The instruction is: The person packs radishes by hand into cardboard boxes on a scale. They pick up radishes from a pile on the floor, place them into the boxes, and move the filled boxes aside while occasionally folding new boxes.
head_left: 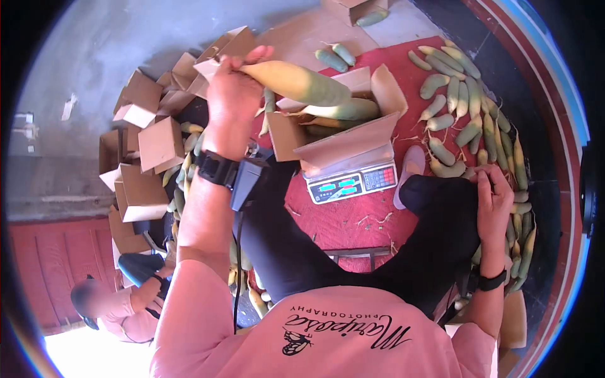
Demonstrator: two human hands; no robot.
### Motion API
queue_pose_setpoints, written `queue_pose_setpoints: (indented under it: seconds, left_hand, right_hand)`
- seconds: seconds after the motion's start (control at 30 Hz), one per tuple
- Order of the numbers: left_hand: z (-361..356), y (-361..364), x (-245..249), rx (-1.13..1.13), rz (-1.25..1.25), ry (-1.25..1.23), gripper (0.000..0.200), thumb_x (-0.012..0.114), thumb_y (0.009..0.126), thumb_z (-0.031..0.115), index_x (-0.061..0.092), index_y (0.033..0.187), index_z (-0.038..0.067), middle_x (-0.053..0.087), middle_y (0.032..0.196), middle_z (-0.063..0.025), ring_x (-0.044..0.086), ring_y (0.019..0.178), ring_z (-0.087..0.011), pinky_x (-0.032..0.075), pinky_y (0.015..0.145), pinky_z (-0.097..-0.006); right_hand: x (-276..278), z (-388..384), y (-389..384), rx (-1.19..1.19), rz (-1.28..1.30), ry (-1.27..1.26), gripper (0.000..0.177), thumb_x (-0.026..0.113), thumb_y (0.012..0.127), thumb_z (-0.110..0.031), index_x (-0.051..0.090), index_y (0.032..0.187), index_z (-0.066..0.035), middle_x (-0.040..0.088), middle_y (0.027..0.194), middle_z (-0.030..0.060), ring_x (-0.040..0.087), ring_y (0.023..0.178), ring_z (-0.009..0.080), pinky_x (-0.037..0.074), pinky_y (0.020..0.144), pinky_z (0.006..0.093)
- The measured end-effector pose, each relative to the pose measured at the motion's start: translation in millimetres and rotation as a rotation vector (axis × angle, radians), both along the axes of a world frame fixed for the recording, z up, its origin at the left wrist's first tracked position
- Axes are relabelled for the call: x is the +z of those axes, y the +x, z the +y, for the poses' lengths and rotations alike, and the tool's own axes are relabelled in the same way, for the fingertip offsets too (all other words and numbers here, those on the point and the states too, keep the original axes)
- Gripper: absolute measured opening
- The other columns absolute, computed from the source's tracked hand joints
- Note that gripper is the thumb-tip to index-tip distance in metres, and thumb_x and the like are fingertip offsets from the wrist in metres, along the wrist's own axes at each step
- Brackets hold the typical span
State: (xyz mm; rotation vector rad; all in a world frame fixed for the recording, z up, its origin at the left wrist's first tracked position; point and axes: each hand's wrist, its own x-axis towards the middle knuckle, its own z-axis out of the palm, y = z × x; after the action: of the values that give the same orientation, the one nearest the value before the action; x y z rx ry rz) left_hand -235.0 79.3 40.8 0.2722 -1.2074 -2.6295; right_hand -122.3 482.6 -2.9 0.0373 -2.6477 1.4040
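My left hand [238, 79] grips a large green radish [301, 84] by its pale yellow root end, holding it in the air over an open cardboard box [333, 143]. Inside the box lie other radishes, one pale-tipped radish [345, 109] on top. The box rests on a digital scale [351, 184] with lit green displays. Beside my bent knee is my right hand [496, 192], its fingers curled together near the heap of radishes; whatever is between them, if anything, is too small to make out.
Many green radishes [465, 101] are spread on the red mat [328, 227] at right. Open cardboard boxes [161, 143] pile up at left with more radishes beside them. Another person [123, 309] sits at lower left. Two radishes [335, 57] lie beyond the box.
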Motion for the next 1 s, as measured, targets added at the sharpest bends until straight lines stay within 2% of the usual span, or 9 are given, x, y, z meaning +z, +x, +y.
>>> queue_pose_setpoints:
  seconds: [0.17,0.33,0.5,0.53,0.6,0.63,0.73,0.87,1.0]
  left_hand:
    - [24,-20,-69,-0.082,-0.104,-0.033,0.029,0.025,0.099,0.021,0.039,0.079,0.006,0.056,0.107,-0.0284,0.048,0.115,-0.0397,0.033,0.104,-0.0508]
    - [-19,3,-127,-0.138,-0.501,-0.608,0.019,0.042,0.092,0.014,0.055,0.098,0.001,0.060,0.106,-0.0168,0.054,0.109,-0.0256,0.042,0.095,-0.0379]
    - [-32,38,-80,-0.169,-0.398,-0.795,0.025,0.048,0.091,0.016,0.061,0.106,0.001,0.063,0.102,-0.0057,0.056,0.100,-0.0153,0.043,0.086,-0.0250]
    - [-35,45,-70,-0.164,-0.397,-0.789,0.025,0.048,0.091,0.016,0.061,0.106,0.001,0.063,0.102,-0.0057,0.056,0.100,-0.0153,0.043,0.086,-0.0250]
    - [-35,68,-46,-0.166,-0.476,-1.155,0.024,0.048,0.091,0.015,0.063,0.104,0.001,0.064,0.103,-0.0067,0.055,0.101,-0.0131,0.042,0.087,-0.0254]
    - [-43,82,-46,-0.121,-0.265,-1.292,0.024,0.049,0.091,0.014,0.063,0.102,-0.001,0.064,0.107,-0.0090,0.055,0.104,-0.0133,0.041,0.091,-0.0267]
    - [-56,126,-35,-0.047,-0.173,-1.493,0.022,0.049,0.092,0.013,0.063,0.102,-0.002,0.063,0.110,-0.0105,0.056,0.104,-0.0160,0.040,0.092,-0.0286]
    - [-59,181,-33,0.092,0.050,-1.879,0.015,0.053,0.086,0.009,0.061,0.095,0.000,0.061,0.109,-0.0172,0.055,0.106,-0.0357,0.042,0.092,-0.0388]
    - [-56,220,-52,0.084,0.050,-2.080,0.017,0.059,0.083,0.015,0.061,0.095,0.004,0.056,0.119,-0.0148,0.047,0.117,-0.0369,0.035,0.099,-0.0458]
  right_hand:
    - [0,4,-2,-0.027,-0.032,-0.062,0.015,0.048,0.091,-0.007,0.057,0.090,0.005,0.057,0.078,0.0066,0.053,0.076,0.0136,0.042,0.072,0.0251]
    - [4,2,0,-0.031,-0.047,-0.049,0.016,0.047,0.092,-0.009,0.056,0.090,0.005,0.057,0.078,0.0062,0.052,0.076,0.0131,0.041,0.073,0.0252]
    - [5,-5,-1,0.021,0.005,-0.003,0.016,0.048,0.091,-0.009,0.055,0.089,0.005,0.057,0.077,0.0070,0.052,0.074,0.0143,0.041,0.071,0.0258]
    - [5,-7,-1,0.020,0.018,-0.014,0.016,0.048,0.091,-0.009,0.055,0.088,0.005,0.057,0.077,0.0075,0.052,0.073,0.0149,0.041,0.070,0.0261]
    - [1,-9,-1,0.021,0.055,0.001,0.016,0.048,0.091,-0.009,0.055,0.088,0.005,0.056,0.076,0.0079,0.052,0.072,0.0154,0.041,0.069,0.0263]
    - [0,-9,-1,0.019,0.084,0.012,0.016,0.048,0.091,-0.009,0.055,0.088,0.005,0.056,0.075,0.0083,0.052,0.072,0.0159,0.042,0.069,0.0265]
    - [-1,-8,2,-0.001,0.077,0.088,0.017,0.048,0.091,-0.011,0.056,0.088,0.004,0.057,0.075,0.0095,0.054,0.071,0.0169,0.042,0.070,0.0266]
    - [-4,-8,0,0.001,0.074,0.081,0.019,0.048,0.091,-0.012,0.057,0.089,0.004,0.060,0.076,0.0106,0.056,0.073,0.0178,0.043,0.071,0.0264]
    - [-6,-8,-2,0.047,0.116,0.147,0.019,0.048,0.089,-0.013,0.058,0.090,0.003,0.062,0.078,0.0108,0.059,0.075,0.0174,0.044,0.073,0.0266]
